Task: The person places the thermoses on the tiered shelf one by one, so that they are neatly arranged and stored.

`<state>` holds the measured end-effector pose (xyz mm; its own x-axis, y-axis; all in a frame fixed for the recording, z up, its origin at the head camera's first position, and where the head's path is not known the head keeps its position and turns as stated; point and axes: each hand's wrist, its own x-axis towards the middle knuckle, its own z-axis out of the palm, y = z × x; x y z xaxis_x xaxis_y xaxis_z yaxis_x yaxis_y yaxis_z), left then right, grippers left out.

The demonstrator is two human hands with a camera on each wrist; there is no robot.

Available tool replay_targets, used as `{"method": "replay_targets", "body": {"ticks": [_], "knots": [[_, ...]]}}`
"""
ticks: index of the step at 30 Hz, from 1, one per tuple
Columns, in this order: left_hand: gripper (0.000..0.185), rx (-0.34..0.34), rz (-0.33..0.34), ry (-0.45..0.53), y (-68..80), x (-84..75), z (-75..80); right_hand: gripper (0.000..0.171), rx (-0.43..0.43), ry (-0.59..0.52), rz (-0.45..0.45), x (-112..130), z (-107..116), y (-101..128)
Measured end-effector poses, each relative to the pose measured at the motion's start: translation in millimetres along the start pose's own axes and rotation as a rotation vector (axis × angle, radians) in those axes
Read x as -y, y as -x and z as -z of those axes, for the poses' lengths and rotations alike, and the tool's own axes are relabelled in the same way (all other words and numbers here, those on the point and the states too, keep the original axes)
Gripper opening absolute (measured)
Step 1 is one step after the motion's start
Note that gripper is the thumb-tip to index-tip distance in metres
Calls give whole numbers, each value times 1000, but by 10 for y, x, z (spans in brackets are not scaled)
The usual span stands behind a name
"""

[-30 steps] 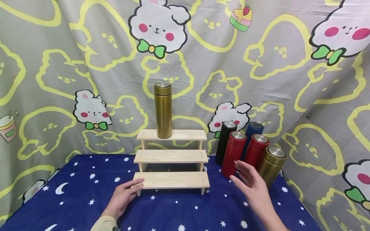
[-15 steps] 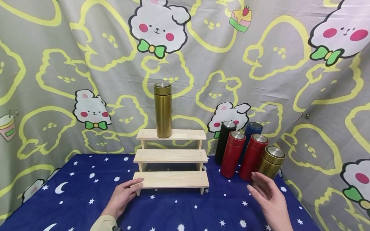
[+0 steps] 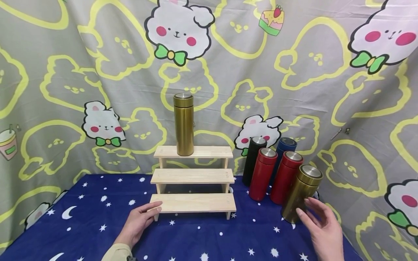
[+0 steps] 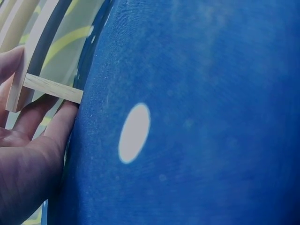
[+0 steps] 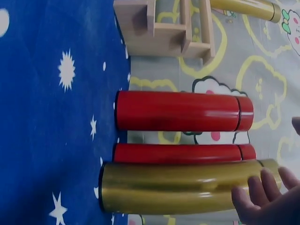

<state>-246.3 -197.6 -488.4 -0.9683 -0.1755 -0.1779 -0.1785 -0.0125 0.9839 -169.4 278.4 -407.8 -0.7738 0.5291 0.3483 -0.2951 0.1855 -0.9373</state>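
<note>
At the lower right of the head view the right hand point(image 3: 323, 232) reaches toward a gold flask point(image 3: 301, 194) standing upright on the blue starred tabletop point(image 3: 202, 239). Its fingers point(image 3: 305, 217) are loosely spread and relaxed, with the fingertips at the flask's lower side — touching or just short of it, the frame does not settle which. Nothing is gripped. In the right wrist view the same gold flask point(image 5: 180, 187) runs across the bottom of the frame with the fingertips point(image 5: 253, 192) lying against or just over its upper body near the cap, the fingers not wrapped round it.

The left hand point(image 3: 138, 222), in the lower middle-left of the head view, rests flat on the tabletop with straight fingers; its fingertips touch the left end of the lowest step of a three-step wooden stand point(image 3: 194, 176). The left wrist view shows the fingers point(image 4: 56, 126) beside the stand's leg point(image 4: 51, 89), holding nothing.

Just behind and to the left of the flask at the right hand stand two red flasks point(image 3: 273, 177), close together, and behind those a black flask point(image 3: 252, 159) and a dark blue flask point(image 3: 285, 146) — all upright in a tight cluster right of the stand. A second, taller gold flask point(image 3: 184, 125) stands upright on the stand's top step, toward its left half, well apart from both hands. A grey cloth printed with rabbits point(image 3: 98, 72) hangs behind everything.
</note>
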Motion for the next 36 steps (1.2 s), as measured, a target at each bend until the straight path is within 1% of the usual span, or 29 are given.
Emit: {"method": "replay_targets", "body": {"ticks": [3, 5, 7, 9, 12, 14, 19, 24, 31, 36], "knots": [[39, 2, 4, -4, -4, 5, 1, 53, -72, 65, -47, -27, 17, -45], [39, 1, 6, -4, -2, 8, 3, 62, -74, 147, -89, -60, 38, -88], [39, 2, 5, -5, 3, 7, 4, 74, -31, 229, -135, -106, 70, -141], [39, -1, 7, -6, 8, 6, 4, 87, 34, 261, -167, -156, 97, -197], [39, -4, 7, -10, 16, -2, 1, 98, 117, 271, -193, -232, 119, -263], [40, -2, 3, -10, 13, -3, 2, 103, 150, 274, -206, -279, 116, -297], [41, 8, -12, -10, 10, -10, 2, 105, 191, 272, -218, -379, 113, -342], [42, -2, 0, -19, 20, -16, 10, 103, 203, 251, -213, -427, 97, -344], [43, 1, 3, -25, 18, -14, 15, 98, 175, 248, -184, -501, 60, -322], [41, 4, -3, -20, 10, -15, 5, 100, 157, 217, -190, -539, 51, -331]]}}
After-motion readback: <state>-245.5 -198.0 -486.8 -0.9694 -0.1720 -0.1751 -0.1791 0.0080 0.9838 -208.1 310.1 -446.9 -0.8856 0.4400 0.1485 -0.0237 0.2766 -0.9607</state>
